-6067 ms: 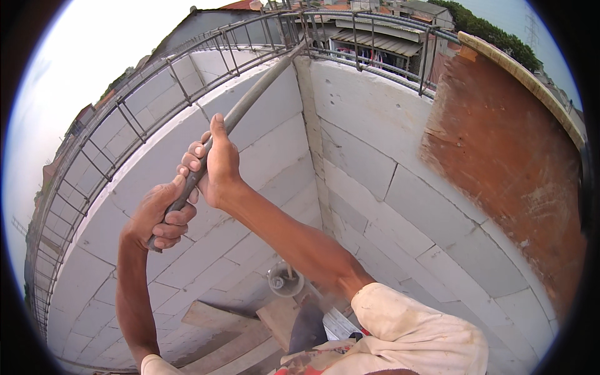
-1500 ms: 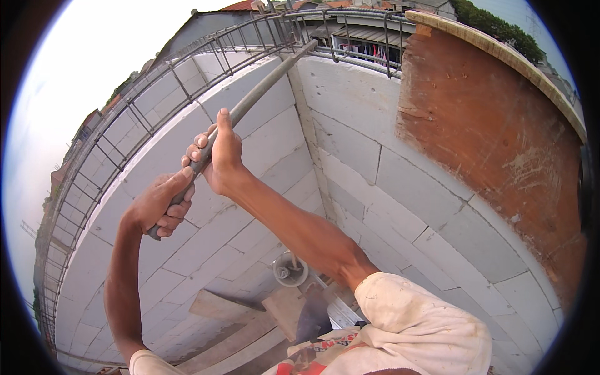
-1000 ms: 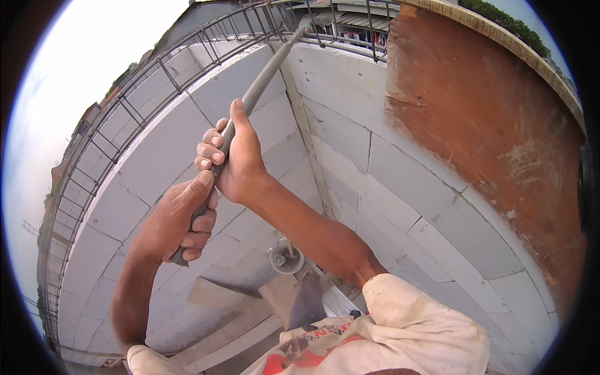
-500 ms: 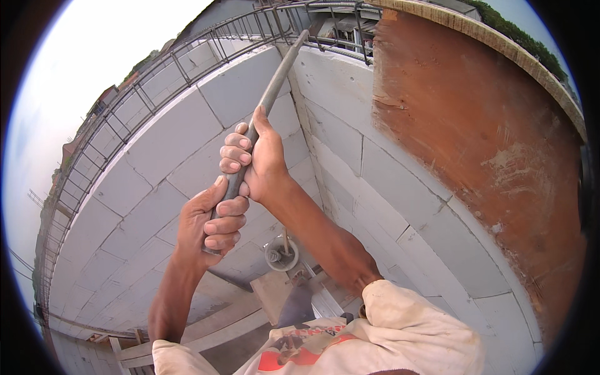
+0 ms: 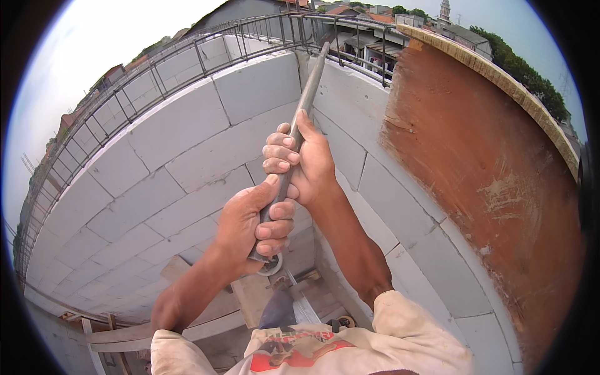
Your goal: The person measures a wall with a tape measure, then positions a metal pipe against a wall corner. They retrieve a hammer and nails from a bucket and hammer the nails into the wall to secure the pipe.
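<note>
Both my hands are wrapped around a long grey metal pipe (image 5: 314, 82) that slants up and away from me. My left hand (image 5: 255, 222) grips its near end, with the thumb lying along it. Just above, almost touching, my right hand (image 5: 307, 155) is closed on the pipe with its thumb pointing up the shaft. The far end reaches the steel rebar cage (image 5: 199, 57) along the wall top at the corner. Whether that end fits over a bar or only rests against the cage, I cannot tell.
White block walls (image 5: 187, 119) meet in a corner ahead. A reddish-brown board (image 5: 462, 150) with a pale wooden edge stands on the right. Below are a whitish bucket (image 5: 272, 269), partly hidden by my left hand, a plank (image 5: 251, 294) and a timber beam (image 5: 212, 332). Rooftops lie beyond.
The view has shifted, showing more rooftops. My hands and the pipe sit farther right and slightly lower in the picture, now covering most of the bucket. Both grips are unchanged.
</note>
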Demonstrator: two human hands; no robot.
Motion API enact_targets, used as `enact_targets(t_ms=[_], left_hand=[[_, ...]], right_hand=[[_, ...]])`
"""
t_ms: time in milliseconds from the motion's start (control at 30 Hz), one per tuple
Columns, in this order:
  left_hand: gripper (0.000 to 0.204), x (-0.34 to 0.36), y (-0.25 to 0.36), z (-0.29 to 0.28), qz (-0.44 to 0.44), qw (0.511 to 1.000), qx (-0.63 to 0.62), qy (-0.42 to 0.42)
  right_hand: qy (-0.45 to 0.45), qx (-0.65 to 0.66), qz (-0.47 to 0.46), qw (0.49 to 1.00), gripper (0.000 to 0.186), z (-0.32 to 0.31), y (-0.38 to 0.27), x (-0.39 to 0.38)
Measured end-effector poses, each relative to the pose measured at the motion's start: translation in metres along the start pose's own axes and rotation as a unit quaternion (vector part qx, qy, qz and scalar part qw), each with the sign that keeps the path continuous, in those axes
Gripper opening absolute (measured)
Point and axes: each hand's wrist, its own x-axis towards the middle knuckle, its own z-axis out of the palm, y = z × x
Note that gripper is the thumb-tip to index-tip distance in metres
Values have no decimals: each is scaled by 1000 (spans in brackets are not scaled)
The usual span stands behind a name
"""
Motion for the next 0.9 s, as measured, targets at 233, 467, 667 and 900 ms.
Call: enact_targets(t_ms=[233, 467, 667, 900], left_hand=[[35, -7, 33, -17, -26, 995, 101, 9], [36, 4, 73, -105, -20, 933, 359, 12], [47, 9, 47, -199, -3, 930, 368, 13], [56, 35, 86, -210, 39, 931, 362, 32]], right_hand=[[8, -76, -86, 993, 33, 3, 0, 48], [38, -129, -124, 983, 36, -19, 51, 93], [142, -265, -134, 944, 47, -57, 110, 104], [110, -331, -143, 926, 51, -29, 104, 156]])
